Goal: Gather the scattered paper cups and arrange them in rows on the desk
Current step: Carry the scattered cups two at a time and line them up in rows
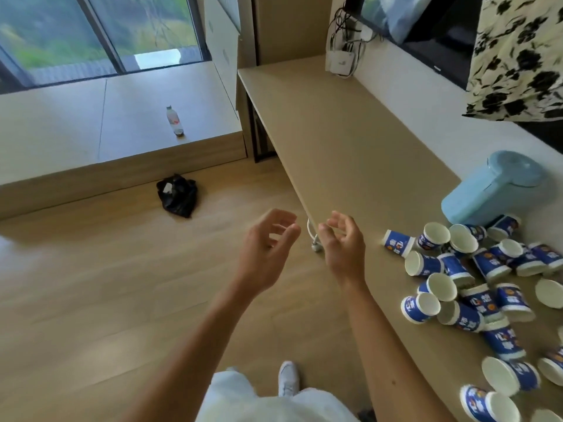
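Now: left hand (268, 248) and right hand (342, 245) hover empty, fingers loosely curled.
Cups: paper cups (457, 269) jumbled on the desk (350, 141).
Advice: stand each upright before lining rows.

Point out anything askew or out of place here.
The paper cups lie tipped in a jumbled heap on the desk, near the light-blue jug. A crumpled black bag sits on the floor.

Matt wood-look desk (350, 141), glossy printed paper cups (475, 281), smooth plastic kettle (490, 190).
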Motion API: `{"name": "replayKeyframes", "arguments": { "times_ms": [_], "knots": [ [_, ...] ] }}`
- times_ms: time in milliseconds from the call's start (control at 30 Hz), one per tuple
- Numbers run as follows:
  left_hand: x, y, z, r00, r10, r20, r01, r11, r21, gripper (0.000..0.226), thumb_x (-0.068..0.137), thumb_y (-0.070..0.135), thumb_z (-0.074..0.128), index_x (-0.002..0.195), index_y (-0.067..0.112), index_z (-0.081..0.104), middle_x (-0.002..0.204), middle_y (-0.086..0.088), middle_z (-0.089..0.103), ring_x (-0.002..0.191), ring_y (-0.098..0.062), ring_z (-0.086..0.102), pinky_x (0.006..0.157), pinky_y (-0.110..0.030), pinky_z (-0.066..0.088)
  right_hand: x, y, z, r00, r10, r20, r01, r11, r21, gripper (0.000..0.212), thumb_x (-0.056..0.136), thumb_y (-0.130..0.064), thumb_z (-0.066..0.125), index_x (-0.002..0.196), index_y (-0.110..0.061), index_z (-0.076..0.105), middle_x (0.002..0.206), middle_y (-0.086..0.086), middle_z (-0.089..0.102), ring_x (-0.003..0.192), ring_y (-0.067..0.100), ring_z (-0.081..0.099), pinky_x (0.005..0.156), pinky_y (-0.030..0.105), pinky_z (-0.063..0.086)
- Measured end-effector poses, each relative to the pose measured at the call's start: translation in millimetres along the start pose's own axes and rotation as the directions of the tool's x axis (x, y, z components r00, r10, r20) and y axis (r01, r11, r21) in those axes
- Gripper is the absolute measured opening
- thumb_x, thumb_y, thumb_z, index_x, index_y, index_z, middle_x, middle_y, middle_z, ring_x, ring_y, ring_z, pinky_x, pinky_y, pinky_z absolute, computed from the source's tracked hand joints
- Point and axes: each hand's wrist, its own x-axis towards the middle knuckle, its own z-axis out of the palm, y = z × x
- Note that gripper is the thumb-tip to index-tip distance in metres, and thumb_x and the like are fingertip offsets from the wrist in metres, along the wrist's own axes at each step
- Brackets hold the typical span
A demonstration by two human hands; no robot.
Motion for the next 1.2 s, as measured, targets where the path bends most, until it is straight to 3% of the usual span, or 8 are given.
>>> {"name": "replayKeyframes", "arguments": {
  "times_ms": [100, 233, 333, 433, 700, 800, 1000, 1200],
  "knots": [
    [38, -10, 8, 0.999, -0.009, 0.033, 0.010, 1.000, -0.016, 0.019, 0.100, 0.024, 0.060, 0.114, 0.014, 0.068, 0.106, 0.006, 0.069, 0.096, -0.001, 0.065, 0.072, -0.009, 0.052, 27, 7, 10, 0.999, 0.041, -0.011, -0.041, 0.999, 0.007, 0.040, 0.095, -0.021, 0.067, 0.134, -0.014, 0.059, 0.118, 0.002, 0.067, 0.098, 0.019, 0.071, 0.090, 0.041, 0.059],
    [94, -25, 27, 0.990, -0.003, 0.138, 0.009, 0.999, -0.043, 0.016, 0.099, 0.022, 0.062, 0.110, 0.014, 0.069, 0.103, 0.005, 0.071, 0.092, -0.004, 0.067, 0.071, -0.012, 0.053, 68, 20, 15, 0.991, 0.089, -0.101, -0.093, 0.995, -0.038, 0.039, 0.095, -0.022, 0.066, 0.132, -0.015, 0.060, 0.117, 0.001, 0.067, 0.087, -0.012, 0.063, 0.071, 0.004, 0.048],
    [136, -31, 42, 0.968, 0.040, 0.247, -0.029, 0.998, -0.049, 0.018, 0.099, 0.026, 0.062, 0.111, 0.015, 0.069, 0.104, 0.007, 0.072, 0.093, -0.004, 0.069, 0.073, -0.017, 0.055, 96, 25, 17, 0.972, 0.126, -0.198, -0.135, 0.990, -0.035, 0.036, 0.094, -0.019, 0.067, 0.129, -0.014, 0.061, 0.114, 0.001, 0.067, 0.083, -0.025, 0.057, 0.068, -0.001, 0.042],
    [184, -34, 58, 0.923, 0.096, 0.373, -0.083, 0.995, -0.052, 0.019, 0.099, 0.028, 0.061, 0.111, 0.016, 0.069, 0.104, 0.010, 0.072, 0.094, -0.003, 0.068, 0.075, -0.019, 0.055, 127, 24, 16, 0.934, 0.168, -0.316, -0.175, 0.985, 0.006, 0.035, 0.093, -0.017, 0.067, 0.128, -0.014, 0.062, 0.113, 0.001, 0.068, 0.085, -0.013, 0.061, 0.070, 0.004, 0.043],
    [275, -14, 103, 0.695, 0.227, 0.682, -0.213, 0.971, -0.106, 0.019, 0.099, 0.026, 0.060, 0.112, 0.014, 0.068, 0.105, 0.008, 0.071, 0.096, -0.005, 0.067, 0.076, -0.021, 0.053, 156, 26, 11, 0.757, 0.261, -0.599, -0.266, 0.960, 0.082, 0.035, 0.094, -0.019, 0.068, 0.126, -0.005, 0.062, 0.113, 0.010, 0.070, 0.092, 0.011, 0.064, 0.075, 0.005, 0.044],
    [285, -13, 131, 0.612, 0.250, 0.750, -0.214, 0.966, -0.147, 0.015, 0.099, 0.026, 0.061, 0.108, 0.017, 0.068, 0.102, 0.011, 0.070, 0.091, 0.001, 0.066, 0.070, -0.012, 0.050, 151, 33, 0, 0.661, 0.325, -0.676, -0.302, 0.940, 0.157, 0.034, 0.095, -0.016, 0.068, 0.127, -0.004, 0.063, 0.114, 0.010, 0.071, 0.102, 0.021, 0.067, 0.089, 0.022, 0.051],
    [282, -28, 199, 0.417, 0.221, 0.882, -0.213, 0.967, -0.142, 0.008, 0.097, 0.018, 0.064, 0.103, 0.015, 0.067, 0.093, 0.016, 0.067, 0.079, 0.007, 0.062, 0.067, -0.008, 0.046, 146, 58, -28, 0.482, 0.439, -0.758, -0.333, 0.892, 0.305, 0.027, 0.093, -0.016, 0.068, 0.119, -0.018, 0.065, 0.107, 0.004, 0.073, 0.099, 0.017, 0.068, 0.087, 0.026, 0.051],
    [275, -51, 257, 0.296, 0.054, 0.954, -0.287, 0.957, 0.035, 0.019, 0.093, 0.017, 0.069, 0.109, 0.007, 0.068, 0.105, -0.005, 0.070, 0.099, -0.023, 0.066, 0.085, -0.028, 0.048, 155, 89, -65, 0.339, 0.516, -0.787, -0.321, 0.849, 0.419, 0.022, 0.091, -0.018, 0.071, 0.102, -0.035, 0.063, 0.099, -0.015, 0.069, 0.093, 0.001, 0.067, 0.074, 0.016, 0.049]
  ]
}}
